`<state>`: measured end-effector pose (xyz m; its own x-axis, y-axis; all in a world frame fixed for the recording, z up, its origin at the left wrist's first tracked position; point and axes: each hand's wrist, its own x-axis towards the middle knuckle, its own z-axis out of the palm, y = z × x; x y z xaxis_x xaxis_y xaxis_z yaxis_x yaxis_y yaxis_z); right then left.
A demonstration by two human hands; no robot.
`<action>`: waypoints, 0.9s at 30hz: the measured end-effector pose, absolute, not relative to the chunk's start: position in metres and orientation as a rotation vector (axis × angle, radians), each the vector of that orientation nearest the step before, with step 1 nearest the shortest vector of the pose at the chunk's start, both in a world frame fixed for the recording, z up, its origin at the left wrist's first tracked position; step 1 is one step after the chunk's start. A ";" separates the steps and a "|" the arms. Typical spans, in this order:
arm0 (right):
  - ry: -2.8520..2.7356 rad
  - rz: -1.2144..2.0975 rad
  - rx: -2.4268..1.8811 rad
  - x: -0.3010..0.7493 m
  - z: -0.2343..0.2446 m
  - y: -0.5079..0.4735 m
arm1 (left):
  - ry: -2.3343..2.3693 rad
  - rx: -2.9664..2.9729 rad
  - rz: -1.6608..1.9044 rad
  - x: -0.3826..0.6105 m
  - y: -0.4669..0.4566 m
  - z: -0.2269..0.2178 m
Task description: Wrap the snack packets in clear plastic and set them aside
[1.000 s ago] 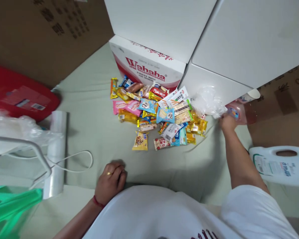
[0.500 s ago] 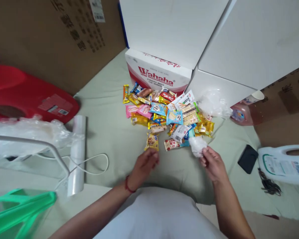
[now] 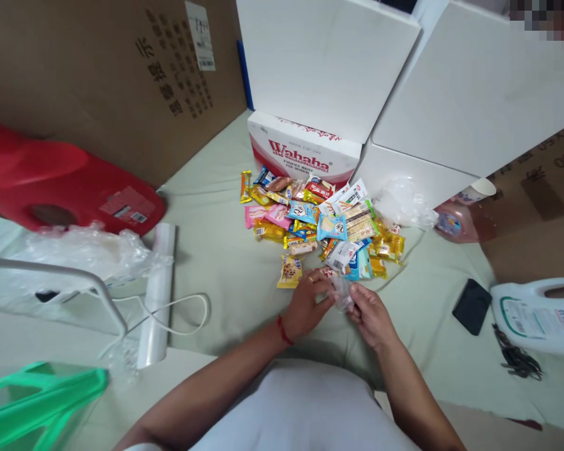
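Plastic [image 3: 343, 293], thin, clear and crumpled, is held between a person's two hands above pale green cloth [image 3: 225, 263], just in front of a heap of packaged snacks [image 3: 305, 219] lying before a white and red Wahaha carton [image 3: 305, 150]. The right hand [image 3: 371, 313] is nearly closed, its thumb and fingers pinching the plastic at the near right edge. The left hand [image 3: 308, 304] is half curled, fingertips at the opposite edge; whether they grip or merely touch cannot be told. A yellow snack packet [image 3: 290, 272] lies just beyond the left hand. Handling such flimsy material well would seem to call for a light but firm right pinch on one edge while the left steadies the other side and eases the creases apart, with both hands clear of the packets, since a hard pull could tear it. The long axis appears to slant from the far left, by the snacks, to the near right, at the right thumb, though the crumpling leaves this uncertain. Which way any opening points cannot be made out.
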<state>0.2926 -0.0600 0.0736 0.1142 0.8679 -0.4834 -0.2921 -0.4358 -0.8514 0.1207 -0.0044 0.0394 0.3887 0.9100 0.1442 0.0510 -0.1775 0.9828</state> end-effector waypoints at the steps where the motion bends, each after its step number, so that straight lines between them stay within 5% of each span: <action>1: -0.595 1.528 -1.415 0.294 0.073 -0.060 | 0.859 1.439 0.963 0.118 -0.003 0.037; 11: -1.111 1.504 -1.651 0.337 0.048 -0.082 | 0.695 0.332 0.803 0.090 0.001 0.027; 16: -0.994 1.053 -1.716 0.343 0.062 -0.072 | 0.675 0.356 0.803 0.095 -0.001 0.029; 22: -1.060 1.506 -1.508 0.321 0.062 -0.062 | 0.857 0.689 0.884 0.098 0.001 0.033; 27: -0.986 1.179 -1.651 0.292 0.047 -0.072 | 1.238 0.994 1.023 0.096 -0.016 0.036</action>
